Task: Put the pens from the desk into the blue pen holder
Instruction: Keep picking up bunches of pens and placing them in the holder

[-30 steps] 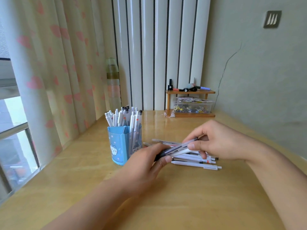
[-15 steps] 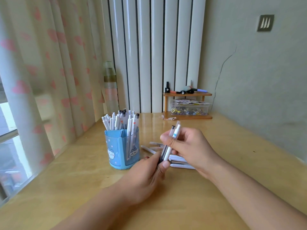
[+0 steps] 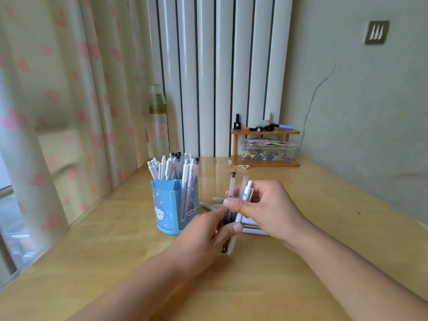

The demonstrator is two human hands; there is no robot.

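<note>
Pens raised upright; desk pens hidden behind right hand.

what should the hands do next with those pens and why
Probably carry the pens, gripped upright by the left hand and right hand, left over the holder and drop them in. The bundle is off the desk, just right of the holder, which looks nearly full.
</note>
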